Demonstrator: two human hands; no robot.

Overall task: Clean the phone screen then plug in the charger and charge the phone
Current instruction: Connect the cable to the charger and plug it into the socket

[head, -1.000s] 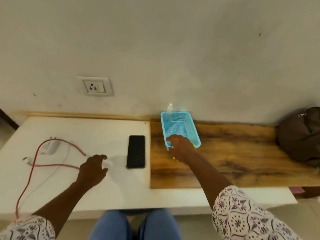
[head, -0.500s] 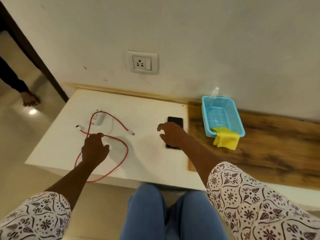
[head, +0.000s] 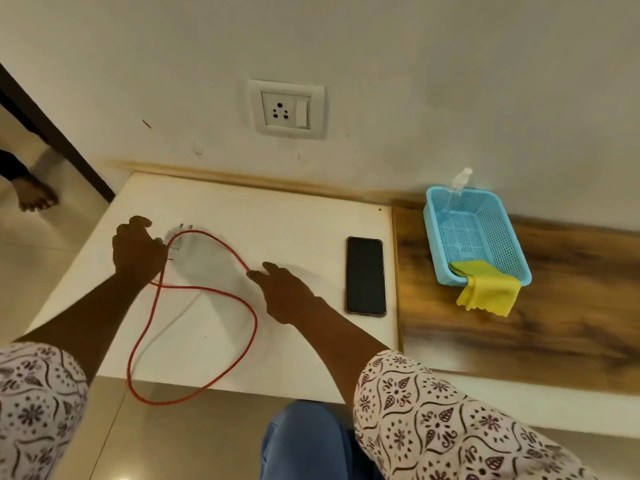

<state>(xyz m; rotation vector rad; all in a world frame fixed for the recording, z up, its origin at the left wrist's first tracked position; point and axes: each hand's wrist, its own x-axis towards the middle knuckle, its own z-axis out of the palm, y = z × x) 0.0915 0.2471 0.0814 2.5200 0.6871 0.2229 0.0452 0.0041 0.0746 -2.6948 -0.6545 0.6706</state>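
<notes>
The black phone lies face up on the white table, near its right edge. A white charger adapter lies at the back left, blurred, with a red cable looping from it over the table's front edge. My left hand is beside the adapter, thumb spread, fingertips at its left side. My right hand is left of the phone, thumb and forefinger pinched at the red cable's free end. On the wall above is a white socket with a switch.
A blue plastic basket stands on the wooden board to the right, with a yellow cloth hanging over its front rim and a small spray bottle at its back. Another person's bare foot is on the floor, far left.
My right hand left the phone and moved left to the cable's free end. My left hand moved up from the cable loop to the adapter. The view turned further left.
</notes>
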